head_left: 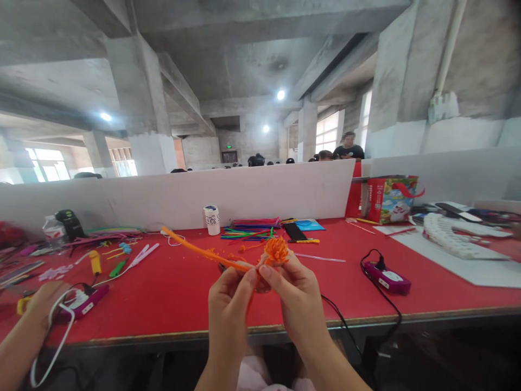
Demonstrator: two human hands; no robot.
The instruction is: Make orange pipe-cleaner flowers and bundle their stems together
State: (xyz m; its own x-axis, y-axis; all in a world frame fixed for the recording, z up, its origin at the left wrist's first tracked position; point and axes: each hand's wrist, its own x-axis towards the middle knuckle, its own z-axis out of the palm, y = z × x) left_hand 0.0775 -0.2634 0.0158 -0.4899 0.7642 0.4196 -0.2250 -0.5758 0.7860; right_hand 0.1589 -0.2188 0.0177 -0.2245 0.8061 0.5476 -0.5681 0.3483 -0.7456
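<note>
My left hand (pixel 230 296) pinches a long orange pipe cleaner (pixel 203 251) that runs up and to the left over the red table (pixel 171 293). My right hand (pixel 293 285) grips the base of a fuzzy orange pipe-cleaner flower (pixel 277 250), held upright just above the fingers. Both hands meet in front of my body, over the table's near edge. The pipe cleaner's near end joins the flower between my fingertips.
A bundle of coloured pipe cleaners (pixel 252 229) and a white cup (pixel 211 219) lie by the white divider (pixel 244 190). A purple device with a black cable (pixel 387 277) sits at right. Another person's hand (pixel 44 304) rests on a purple device at left. A red box (pixel 391 198) stands far right.
</note>
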